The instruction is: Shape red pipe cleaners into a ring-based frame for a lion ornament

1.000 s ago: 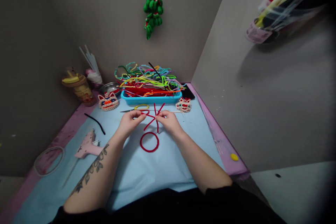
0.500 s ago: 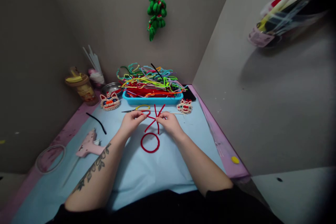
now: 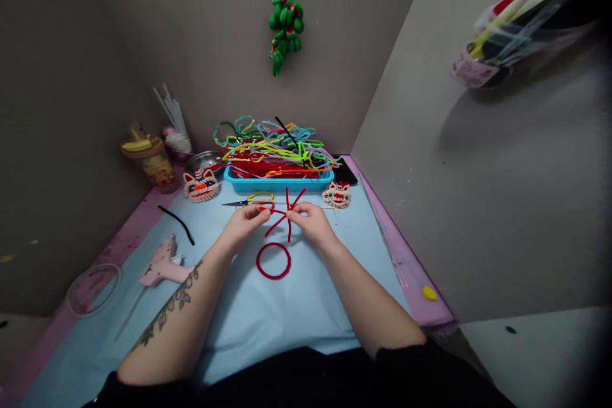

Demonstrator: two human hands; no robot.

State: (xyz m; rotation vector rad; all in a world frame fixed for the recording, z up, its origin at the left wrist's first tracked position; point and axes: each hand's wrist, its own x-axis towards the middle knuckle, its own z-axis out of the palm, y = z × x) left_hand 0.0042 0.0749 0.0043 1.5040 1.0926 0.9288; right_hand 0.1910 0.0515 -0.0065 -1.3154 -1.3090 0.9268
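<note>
Both my hands pinch crossed red pipe cleaners (image 3: pixel 285 215) just above the light blue mat (image 3: pixel 268 312). My left hand (image 3: pixel 243 223) grips their left end, fingers closed. My right hand (image 3: pixel 308 224) holds them where the strands cross, fingers closed too. A red pipe-cleaner ring (image 3: pixel 273 260) lies flat on the mat right below my hands, apart from them.
A blue tray (image 3: pixel 277 180) heaped with coloured pipe cleaners stands behind my hands, scissors (image 3: pixel 248 200) in front of it. Two small lion-face crafts (image 3: pixel 201 185) (image 3: pixel 336 194) flank the tray. A pink glue gun (image 3: pixel 160 264), black pipe cleaner (image 3: pixel 176 223), cup (image 3: pixel 148 162) sit left. Walls close in.
My hands have lifted the crossed red pipe cleaners slightly up and away from the ring, and the strands have turned a little. The ring has stayed in place.
</note>
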